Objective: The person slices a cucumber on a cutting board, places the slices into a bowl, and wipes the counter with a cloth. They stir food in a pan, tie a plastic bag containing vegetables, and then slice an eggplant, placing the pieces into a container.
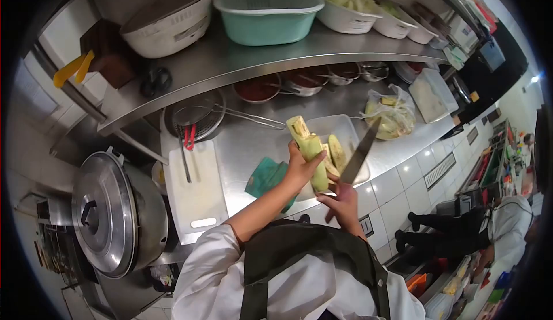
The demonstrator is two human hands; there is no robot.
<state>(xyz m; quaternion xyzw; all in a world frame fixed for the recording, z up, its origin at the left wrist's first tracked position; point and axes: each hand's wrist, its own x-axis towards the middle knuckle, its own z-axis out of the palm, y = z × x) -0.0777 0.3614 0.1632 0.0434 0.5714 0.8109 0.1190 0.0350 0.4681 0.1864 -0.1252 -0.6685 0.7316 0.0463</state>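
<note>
My left hand [303, 166] is wrapped round pale green peeled eggplant pieces [311, 147], raised in front of a white plastic tray [344, 123]. In my right hand [344, 204] is a large knife [363, 153], its broad blade pointing up and away to the right. The fingers of that hand come right up to the lower end of the eggplant. More peeled eggplant [337, 152] lies in the tray behind my hands. Beside my left wrist, a green cloth [266, 177] rests on the steel counter.
Left of the cloth lies a white cutting board [197, 187], with red-handled tongs [189, 138] at its top. A plastic bag of cut pieces [391, 113] sits right of the tray. Overhead runs a steel shelf [190, 69] with basins. A large lidded pot [106, 210] stands left; a person [510, 222] works at right.
</note>
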